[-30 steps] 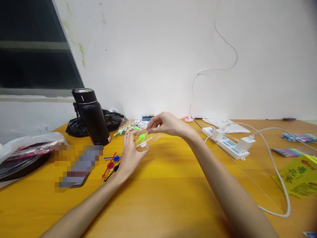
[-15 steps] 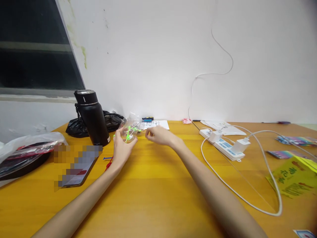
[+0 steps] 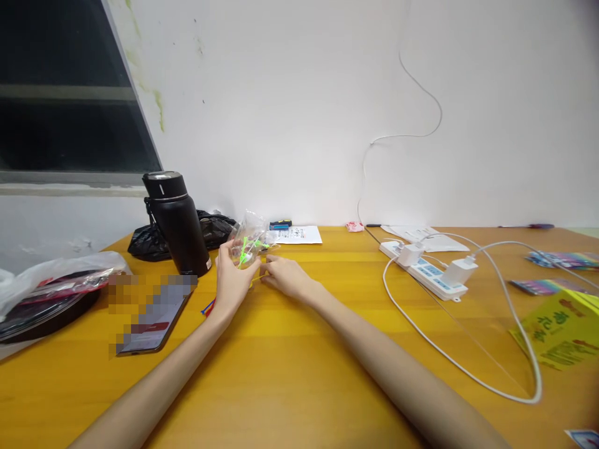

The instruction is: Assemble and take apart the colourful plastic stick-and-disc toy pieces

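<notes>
My left hand [image 3: 234, 277] curls around the near side of a clear plastic bag [image 3: 253, 226], its thumb bent toward the right. Bright green plastic pieces [image 3: 244, 251] show at the bag, between that thumb and the fingers. Close by on the right, my right hand [image 3: 286, 276] is closed in a pinch at a thin yellow stick [image 3: 256, 279] beside the left thumb; its far end is hidden. A blue stick [image 3: 208, 307] and a red piece [image 3: 210, 308] poke out from behind my left wrist, which partly covers them.
At left stand a black bottle [image 3: 178, 227], a phone [image 3: 159, 318] and a black plastic bag [image 3: 215, 229]. A printed paper [image 3: 299, 235] lies at the back. On the right are a power strip [image 3: 433, 277], a looping white cable [image 3: 510, 312] and a yellow packet [image 3: 556, 330].
My right hand has moved left and slightly down to meet my left hand, and a yellow stick now shows at its fingers. The left hand has barely moved.
</notes>
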Available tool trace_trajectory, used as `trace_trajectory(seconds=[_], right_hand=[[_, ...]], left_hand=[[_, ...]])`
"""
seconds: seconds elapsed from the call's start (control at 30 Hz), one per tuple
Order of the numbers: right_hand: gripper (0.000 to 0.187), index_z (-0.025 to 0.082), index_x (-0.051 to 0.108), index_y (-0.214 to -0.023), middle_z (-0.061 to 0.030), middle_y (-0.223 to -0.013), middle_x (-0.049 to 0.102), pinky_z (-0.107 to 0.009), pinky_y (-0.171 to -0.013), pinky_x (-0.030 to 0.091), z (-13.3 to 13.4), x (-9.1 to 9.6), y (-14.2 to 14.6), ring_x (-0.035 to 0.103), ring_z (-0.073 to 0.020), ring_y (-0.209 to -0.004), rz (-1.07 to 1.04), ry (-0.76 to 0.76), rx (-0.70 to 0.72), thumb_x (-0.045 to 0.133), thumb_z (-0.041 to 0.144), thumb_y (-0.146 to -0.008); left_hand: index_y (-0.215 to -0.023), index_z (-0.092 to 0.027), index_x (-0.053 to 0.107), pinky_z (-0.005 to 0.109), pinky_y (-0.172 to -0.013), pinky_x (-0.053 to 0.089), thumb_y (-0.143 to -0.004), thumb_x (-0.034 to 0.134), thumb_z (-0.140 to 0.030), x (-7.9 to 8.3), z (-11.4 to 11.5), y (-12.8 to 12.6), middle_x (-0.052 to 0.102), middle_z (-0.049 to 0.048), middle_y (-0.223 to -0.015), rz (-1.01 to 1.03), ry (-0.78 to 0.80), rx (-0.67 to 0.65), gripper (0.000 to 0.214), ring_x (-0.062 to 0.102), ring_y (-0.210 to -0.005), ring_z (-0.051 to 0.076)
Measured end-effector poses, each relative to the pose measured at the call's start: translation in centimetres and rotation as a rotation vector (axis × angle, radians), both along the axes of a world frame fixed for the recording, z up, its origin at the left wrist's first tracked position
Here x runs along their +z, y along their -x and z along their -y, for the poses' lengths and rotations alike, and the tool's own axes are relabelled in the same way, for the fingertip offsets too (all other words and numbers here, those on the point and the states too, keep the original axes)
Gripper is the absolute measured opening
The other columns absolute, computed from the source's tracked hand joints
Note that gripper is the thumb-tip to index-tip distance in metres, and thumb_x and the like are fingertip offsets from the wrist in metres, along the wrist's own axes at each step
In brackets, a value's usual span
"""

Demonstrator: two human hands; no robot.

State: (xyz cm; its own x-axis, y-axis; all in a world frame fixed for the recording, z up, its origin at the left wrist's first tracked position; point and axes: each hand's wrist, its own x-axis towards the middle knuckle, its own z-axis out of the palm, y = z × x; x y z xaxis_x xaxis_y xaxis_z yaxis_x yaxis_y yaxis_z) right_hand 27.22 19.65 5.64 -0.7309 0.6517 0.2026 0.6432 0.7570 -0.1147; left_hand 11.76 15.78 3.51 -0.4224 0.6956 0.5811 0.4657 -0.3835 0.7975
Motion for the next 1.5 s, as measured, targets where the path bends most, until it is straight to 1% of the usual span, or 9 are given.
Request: trace_trajectory(seconds=[0.3,0.47,0.63,0.77,0.9,1.03,1.23,1.37,1.5], right_hand=[[0.017,0.019,0.077,-0.102,-0.0085,-0.096,0.076,-0.025,-0.07,0.042,-1.6,2.3,-2.0,0.067,-0.0198,-0.085,0.04,0.189,0.08,0.069,0.032,-0.093],[0.012,0.016,0.077,-0.1,-0.0091,-0.095,0.077,-0.024,-0.067,0.041,-1.9,3.9,-3.1,0.066,-0.0177,-0.08,0.023,0.201,0.064,0.069,0.019,-0.09],[0.013,0.015,0.076,-0.096,-0.0063,-0.088,0.076,-0.022,-0.065,0.042,-2.5,7.4,-6.3,0.065,-0.0145,-0.073,-0.142,0.193,-0.007,0.064,0.017,-0.09],[0.017,0.017,0.076,-0.096,-0.0048,-0.087,0.074,-0.023,-0.065,0.043,-2.1,11.0,-10.1,0.064,-0.0144,-0.075,-0.275,0.092,-0.123,0.061,0.026,-0.092],[0.02,0.018,0.075,-0.092,-0.0049,-0.085,0.072,-0.027,-0.066,0.043,0.4,14.5,-12.8,0.062,-0.0149,-0.073,-0.366,-0.019,-0.22,0.061,0.031,-0.091],[0.021,0.019,0.076,-0.094,-0.0045,-0.083,0.071,-0.028,-0.064,0.042,3.3,16.6,-13.3,0.061,-0.0149,-0.07,-0.396,0.007,-0.224,0.061,0.034,-0.091],[0.016,0.022,0.079,-0.089,-0.0025,-0.079,0.071,-0.026,-0.059,0.037,4.8,16.6,-11.1,0.058,-0.0135,-0.065,-0.268,0.066,-0.183,0.064,0.029,-0.088],[0.018,0.021,0.08,-0.09,-0.0013,-0.077,0.071,-0.026,-0.059,0.036,4.7,15.7,-9.2,0.055,-0.0115,-0.061,-0.18,0.081,-0.098,0.063,0.019,-0.086],[0.016,0.021,0.081,-0.092,-0.0024,-0.082,0.072,-0.024,-0.062,0.036,3.9,14.2,-7.5,0.058,-0.0124,-0.067,-0.131,0.061,0.007,0.066,0.02,-0.086]], left_hand=[[-0.119,-0.024,0.051,0.042,-0.098,0.052,-0.073,0.076,-0.023,-0.2,-0.2,0.0,0.06,0.0069,-0.12,0.029,0.027,-0.032,0.052,0.062,-0.11,0.023],[-0.118,-0.024,0.052,0.043,-0.098,0.052,-0.074,0.076,-0.023,-0.1,0.0,-0.2,0.06,0.0068,-0.119,0.031,0.029,-0.043,0.05,0.062,-0.11,0.023],[-0.118,-0.024,0.05,0.042,-0.1,0.05,-0.076,0.074,-0.023,0.4,0.6,-0.8,0.06,0.0074,-0.123,-0.014,0.036,-0.081,0.048,0.06,-0.115,0.024],[-0.121,-0.025,0.051,0.047,-0.106,0.043,-0.077,0.072,-0.019,0.9,1.8,-1.6,0.057,0.0076,-0.125,-0.237,-0.016,-0.065,0.05,0.053,-0.123,0.028],[-0.124,-0.025,0.048,0.048,-0.107,0.041,-0.078,0.07,-0.016,0.8,2.4,-2.3,0.057,0.0077,-0.126,-0.366,-0.012,-0.086,0.052,0.05,-0.123,0.029],[-0.124,-0.025,0.046,0.047,-0.106,0.041,-0.078,0.069,-0.016,0.4,2.3,-2.4,0.056,0.0078,-0.127,-0.401,-0.001,-0.088,0.052,0.05,-0.123,0.029],[-0.125,-0.025,0.046,0.048,-0.107,0.041,-0.078,0.069,-0.017,0.3,2.2,-2.2,0.055,0.0083,-0.128,-0.404,-0.014,-0.099,0.052,0.05,-0.125,0.03],[-0.125,-0.025,0.047,0.047,-0.107,0.041,-0.077,0.07,-0.016,0.5,2.5,-2.4,0.055,0.0079,-0.127,-0.38,-0.025,-0.143,0.054,0.051,-0.125,0.029],[-0.126,-0.026,0.048,0.046,-0.108,0.04,-0.078,0.069,-0.014,0.8,2.9,-2.9,0.055,0.0069,-0.126,-0.354,-0.035,-0.217,0.054,0.051,-0.124,0.027]])
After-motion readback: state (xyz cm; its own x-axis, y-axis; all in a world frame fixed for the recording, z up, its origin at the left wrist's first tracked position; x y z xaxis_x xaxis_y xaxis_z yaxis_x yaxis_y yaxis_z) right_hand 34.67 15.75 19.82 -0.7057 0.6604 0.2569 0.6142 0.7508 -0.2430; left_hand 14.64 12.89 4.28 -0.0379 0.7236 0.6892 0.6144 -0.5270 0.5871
